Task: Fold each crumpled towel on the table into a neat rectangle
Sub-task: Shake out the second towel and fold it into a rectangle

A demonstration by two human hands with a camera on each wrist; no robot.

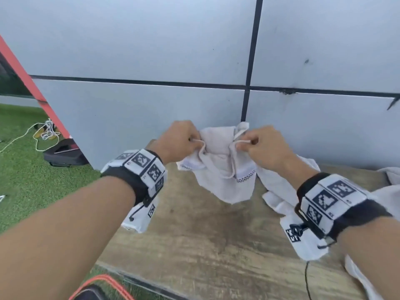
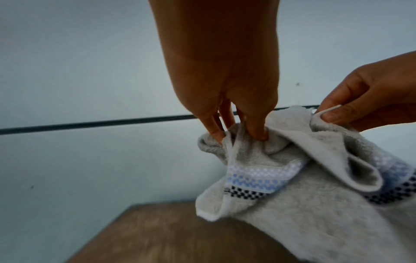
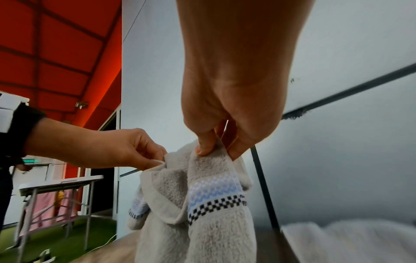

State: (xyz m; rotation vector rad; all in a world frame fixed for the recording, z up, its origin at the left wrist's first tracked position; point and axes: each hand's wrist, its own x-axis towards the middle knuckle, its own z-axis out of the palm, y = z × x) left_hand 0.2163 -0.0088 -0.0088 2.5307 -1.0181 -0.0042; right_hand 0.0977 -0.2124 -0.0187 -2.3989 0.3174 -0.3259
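A pale grey towel (image 1: 225, 169) with a blue, white and black checked band hangs crumpled above the wooden table (image 1: 205, 245). My left hand (image 1: 184, 140) pinches its upper edge on the left, and my right hand (image 1: 257, 144) pinches the edge on the right. The left wrist view shows my left hand (image 2: 238, 131) with fingertips dug into the towel (image 2: 292, 204) and the right hand (image 2: 351, 110) pinching the hem. From the right wrist, my right hand (image 3: 216, 147) grips the towel (image 3: 202, 204) top, the left hand (image 3: 148, 160) beside it.
More white towels (image 1: 281, 191) lie crumpled on the right side of the table, some under my right wrist. A grey panelled wall (image 1: 194, 50) stands right behind the table. Green turf (image 1: 32, 180), a dark bag (image 1: 65, 154) and cables lie on the left.
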